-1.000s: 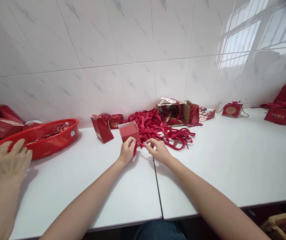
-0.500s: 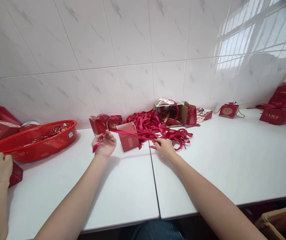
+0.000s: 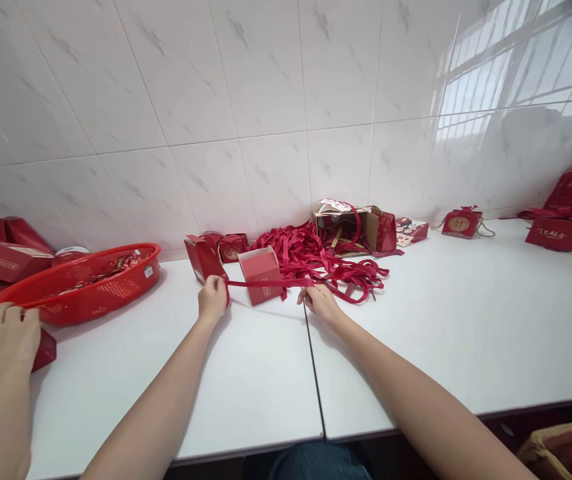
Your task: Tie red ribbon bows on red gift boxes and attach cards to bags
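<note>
A dark red ribbon (image 3: 271, 283) is stretched level between my two hands, just above the white table. My left hand (image 3: 213, 299) is closed round its left end, and a short tail hangs beside the fingers. The other end is pinched in my right hand (image 3: 322, 300), at the seam between two tabletops. Behind the ribbon stands an open red box (image 3: 261, 267), its lower part crossed by the ribbon. A heap of loose red ribbons (image 3: 293, 245) lies just past it. Beyond my left hand is another red box (image 3: 203, 259), standing open.
At left sits a red plastic basket (image 3: 91, 293) with small wrapped pieces. A co-worker's hand (image 3: 9, 337) rests on a red box in front of it. An open carton (image 3: 346, 230) holds ribbons by the tiled wall. Finished-looking red boxes (image 3: 563, 230) stand at far right.
My left hand has turned over from palm up and closed on the ribbon. The ribbon, slanted before, is now nearly level and lower. The view has shifted slightly.
</note>
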Action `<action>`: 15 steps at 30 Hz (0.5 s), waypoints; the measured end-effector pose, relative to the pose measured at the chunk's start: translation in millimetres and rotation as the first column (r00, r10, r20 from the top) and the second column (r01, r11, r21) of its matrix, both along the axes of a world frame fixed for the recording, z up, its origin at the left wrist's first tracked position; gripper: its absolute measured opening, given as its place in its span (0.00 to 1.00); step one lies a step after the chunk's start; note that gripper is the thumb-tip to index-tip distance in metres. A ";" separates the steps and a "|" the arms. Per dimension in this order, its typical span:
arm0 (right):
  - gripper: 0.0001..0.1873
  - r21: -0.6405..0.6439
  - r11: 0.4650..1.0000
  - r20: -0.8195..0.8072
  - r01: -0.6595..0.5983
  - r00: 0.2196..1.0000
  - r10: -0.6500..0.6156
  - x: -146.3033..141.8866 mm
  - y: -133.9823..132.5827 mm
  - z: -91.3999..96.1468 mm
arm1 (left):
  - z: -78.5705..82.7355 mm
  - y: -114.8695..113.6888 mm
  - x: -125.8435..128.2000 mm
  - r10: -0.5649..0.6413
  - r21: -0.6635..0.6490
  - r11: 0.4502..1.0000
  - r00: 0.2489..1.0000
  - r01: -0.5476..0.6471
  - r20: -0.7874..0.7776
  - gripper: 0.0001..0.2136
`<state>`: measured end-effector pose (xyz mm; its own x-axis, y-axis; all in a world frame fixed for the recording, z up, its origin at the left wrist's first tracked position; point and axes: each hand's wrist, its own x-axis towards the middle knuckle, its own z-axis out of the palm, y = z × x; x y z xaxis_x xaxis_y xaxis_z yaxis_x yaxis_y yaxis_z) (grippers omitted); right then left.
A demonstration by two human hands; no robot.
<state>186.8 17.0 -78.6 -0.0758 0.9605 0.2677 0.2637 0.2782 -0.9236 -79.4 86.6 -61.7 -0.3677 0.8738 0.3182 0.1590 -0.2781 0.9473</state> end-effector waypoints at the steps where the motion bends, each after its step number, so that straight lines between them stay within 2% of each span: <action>1: 0.29 -0.038 0.997 -0.099 -0.072 0.993 0.068 -1.1 0.6 1.1 | -0.5 -3.0 2.8 -0.023 0.009 1.000 0.996 0.024 -0.089 0.02; 3: 0.33 -0.087 0.972 -0.316 -0.220 0.931 0.183 2.2 2.8 4.3 | 0.5 -9.0 7.5 -0.080 0.008 0.996 0.967 0.084 -0.240 0.03; 5: 0.34 -0.095 0.957 -0.505 -0.273 0.842 0.190 12.2 6.5 7.2 | 4.6 -14.5 12.7 -0.154 -0.022 0.987 0.924 0.157 -0.351 0.06; 8: 0.31 -0.131 0.978 -0.653 -0.161 0.756 0.037 32.1 13.4 7.9 | 14.5 -23.8 27.1 -0.320 -0.119 0.947 0.840 0.299 -0.439 0.10; 11: 0.30 -0.190 0.979 -0.738 -0.072 0.669 -0.094 46.1 18.3 5.7 | 24.9 -38.1 50.4 -0.498 -0.232 0.867 0.749 0.440 -0.437 0.10; 12: 0.29 -0.211 0.975 -0.780 -0.065 0.612 -0.128 48.7 19.1 5.3 | 27.7 -44.0 58.7 -0.570 -0.287 0.822 0.716 0.493 -0.403 0.10; 13: 0.28 -0.232 0.970 -0.819 -0.065 0.551 -0.159 50.5 19.3 5.3 | 30.1 -50.1 66.6 -0.663 -0.359 0.747 0.670 0.560 -0.334 0.10; 15: 0.28 -0.263 0.962 -0.866 -0.078 0.458 -0.200 52.3 18.8 6.5 | 33.1 -61.9 79.9 -0.853 -0.496 0.484 0.515 0.721 -0.083 0.11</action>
<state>239.1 35.8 -72.1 0.1278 0.9891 -0.0733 -0.7189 0.0415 -0.6939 0.5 24.7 -28.7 0.5881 0.7986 -0.1277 0.3199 -0.0848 0.9436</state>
